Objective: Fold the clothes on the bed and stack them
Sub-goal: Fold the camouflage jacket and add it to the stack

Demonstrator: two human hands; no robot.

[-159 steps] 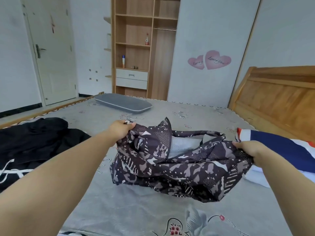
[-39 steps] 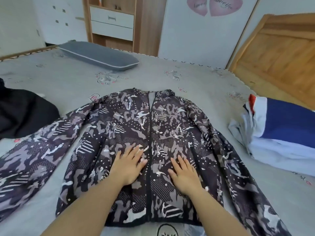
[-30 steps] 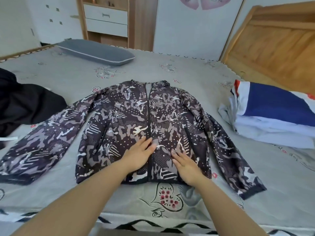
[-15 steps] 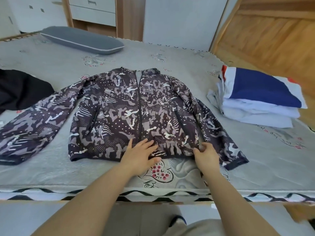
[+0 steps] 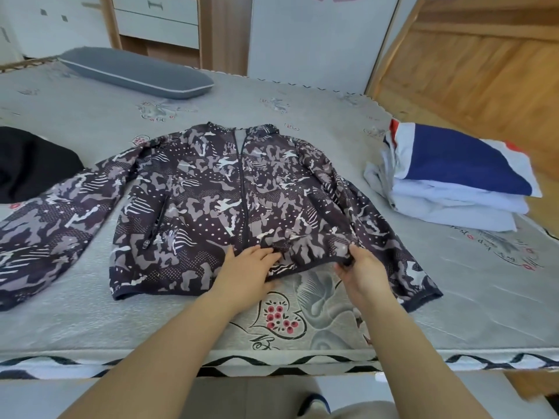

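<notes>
Grey quilted mattress of the bed [image 5: 453, 297] with floral print fills the head view, its black-and-white zigzag front edge [image 5: 272, 362] running across just under the forearms. Dark purple-grey camouflage zip jacket [image 5: 230, 207] lies flat, front up, zipper closed, hem toward the front edge with a strip of bare mattress between. Jacket's sleeve on the left spreads wide and runs off the left side of the picture; the sleeve on the right lies along the body, cuff near the front edge.

Left hand [image 5: 248, 267] rests flat on the hem beside the zipper, fingers straight, pressing the fabric down, holding nothing. Right hand [image 5: 361, 267] is at the hem's right corner, fingers [image 5: 348, 261] curled and pinching the hem, which lifts slightly off the mattress there.

Black garment [image 5: 33, 164] lies bunched at the left, touching the spread sleeve. Folded stack of light blue and navy-white-red clothes [image 5: 447, 189] sits at the right, near the jacket's shoulder but apart from it. Open mattress between stack and cuff, and behind the collar up to the grey flat pillow with white piping [image 5: 136, 74] at the far edge.

Wooden headboard [image 5: 472, 65] stands at the right. Wooden wardrobe with white drawers [image 5: 157, 22] is behind the bed; drawers closed, contents not visible.
</notes>
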